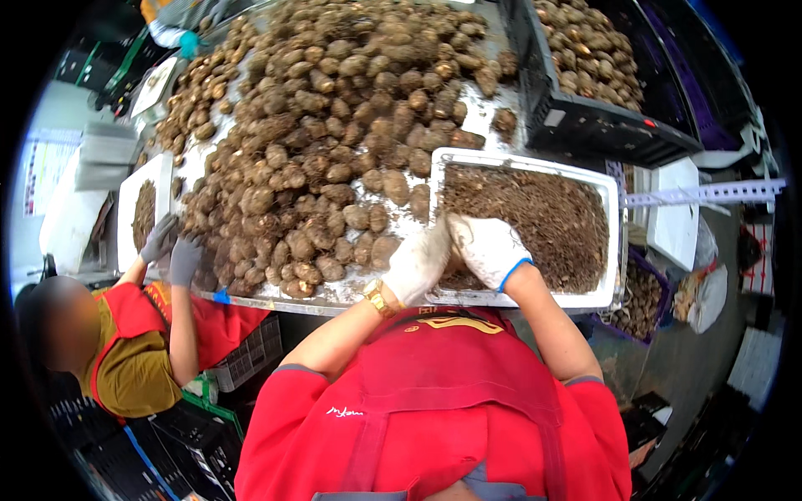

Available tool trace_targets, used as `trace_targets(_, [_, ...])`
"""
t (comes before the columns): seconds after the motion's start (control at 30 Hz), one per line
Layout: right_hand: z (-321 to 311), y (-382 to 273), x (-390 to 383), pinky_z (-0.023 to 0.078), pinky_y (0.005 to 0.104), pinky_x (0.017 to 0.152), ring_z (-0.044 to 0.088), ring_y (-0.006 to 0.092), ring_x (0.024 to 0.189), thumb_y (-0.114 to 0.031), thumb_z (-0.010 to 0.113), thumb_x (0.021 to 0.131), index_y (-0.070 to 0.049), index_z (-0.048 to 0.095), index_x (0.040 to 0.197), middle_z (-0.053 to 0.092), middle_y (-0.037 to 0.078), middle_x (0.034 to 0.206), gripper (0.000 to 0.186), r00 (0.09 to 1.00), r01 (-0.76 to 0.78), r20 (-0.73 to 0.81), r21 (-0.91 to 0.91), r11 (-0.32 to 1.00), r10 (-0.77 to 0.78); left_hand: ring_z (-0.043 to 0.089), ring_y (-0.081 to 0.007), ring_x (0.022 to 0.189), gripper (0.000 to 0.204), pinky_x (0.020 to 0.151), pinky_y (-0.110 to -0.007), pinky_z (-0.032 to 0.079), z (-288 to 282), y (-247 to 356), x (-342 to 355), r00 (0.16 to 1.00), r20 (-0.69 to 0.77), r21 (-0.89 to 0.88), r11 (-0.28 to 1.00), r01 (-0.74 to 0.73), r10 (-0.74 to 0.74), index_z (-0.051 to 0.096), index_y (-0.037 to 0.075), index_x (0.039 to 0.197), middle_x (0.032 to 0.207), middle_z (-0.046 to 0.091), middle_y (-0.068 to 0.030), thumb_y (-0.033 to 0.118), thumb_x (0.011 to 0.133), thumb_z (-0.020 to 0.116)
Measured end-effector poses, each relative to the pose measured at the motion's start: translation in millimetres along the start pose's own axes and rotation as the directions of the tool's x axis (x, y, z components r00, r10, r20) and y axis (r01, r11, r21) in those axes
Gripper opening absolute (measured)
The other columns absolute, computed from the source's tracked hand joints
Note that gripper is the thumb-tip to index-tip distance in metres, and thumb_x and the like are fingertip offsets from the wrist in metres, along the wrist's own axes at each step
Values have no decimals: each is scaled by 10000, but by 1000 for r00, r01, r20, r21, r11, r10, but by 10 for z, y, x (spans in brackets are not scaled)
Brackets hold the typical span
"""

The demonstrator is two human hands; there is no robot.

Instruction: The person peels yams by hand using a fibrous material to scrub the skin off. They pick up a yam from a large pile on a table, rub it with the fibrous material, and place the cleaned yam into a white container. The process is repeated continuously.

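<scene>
My left hand [419,264], in a soiled white glove with a gold watch at the wrist, meets my right hand [491,249] at the near left edge of a white foam box [620,242]. The right glove is white with a blue cuff. Both hands have their fingers curled in; whatever sits between them is mostly hidden and blurred. Brown fibrous scraps [535,219] fill the box beside my right hand. A large heap of hairy brown taro corms [334,125] covers the table in front and to the left of my hands.
A black crate [601,117] with more taros stands at the far right. Below the table on the right is a purple crate [664,292]. At left, a co-worker's grey-gloved hands [184,257] are near another foam box [127,209]. A perforated metal bar [710,194] juts out right.
</scene>
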State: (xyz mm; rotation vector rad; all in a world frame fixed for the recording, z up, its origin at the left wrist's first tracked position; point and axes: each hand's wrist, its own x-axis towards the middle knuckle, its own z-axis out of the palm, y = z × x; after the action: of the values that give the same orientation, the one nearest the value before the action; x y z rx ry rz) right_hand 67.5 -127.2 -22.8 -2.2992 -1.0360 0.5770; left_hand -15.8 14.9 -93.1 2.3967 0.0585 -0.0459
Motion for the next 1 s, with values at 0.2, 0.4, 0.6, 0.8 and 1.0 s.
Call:
trace_targets(0.2, [473, 123, 61, 371, 260, 366, 460, 125, 432, -489, 441, 969, -29, 567, 1076, 555, 56, 635, 489, 716, -684, 646, 726, 78, 266, 681, -217, 701, 201, 545, -363, 531, -653, 257, -9, 883, 467, 334, 934, -123, -51, 605, 74, 1026, 899, 677, -92, 152, 840, 602])
trace_targets(0.4, [524, 180, 14, 249, 213, 304, 304, 68, 325, -295, 487, 970, -22, 587, 1017, 430, -18, 508, 295, 845, -495, 497, 866, -63, 195, 629, -149, 712, 260, 571, -265, 508, -602, 50, 72, 955, 51, 98, 953, 285, -291, 569, 49, 1079, 886, 650, -58, 104, 837, 648])
trace_targets(0.6, [251, 48, 17, 499, 288, 839, 610, 182, 938, -347, 654, 855, 8, 534, 1240, 619, 108, 1061, 538, 927, 74, -296, 749, 659, 232, 586, -185, 961, 412, 813, -327, 489, -401, -160, 32, 986, -127, -766, 642, -26, -111, 484, 66, 1220, 1055, 613, -73, 273, 885, 602])
trace_targets(0.8, [-10, -533, -7, 494, 424, 857, 606, 354, 1000, -407, 689, 783, -6, 600, 1142, 617, 187, 1102, 545, 951, -43, -294, 169, 985, 92, 542, -187, 1107, 541, 958, -347, 459, -288, -16, 16, 998, -17, -995, -94, -23, -66, 420, 67, 1322, 1140, 573, -72, 406, 922, 557])
trace_targets(1.0, [132, -246, -107, 516, 408, 805, 607, 342, 952, -223, 718, 719, -159, 565, 1255, 596, 152, 1109, 562, 914, 44, -405, 42, 998, -23, 589, -223, 1071, 610, 951, -382, 487, -687, -65, 52, 947, 321, -841, -452, 296, 22, 437, 48, 1343, 1214, 565, -146, 499, 938, 507])
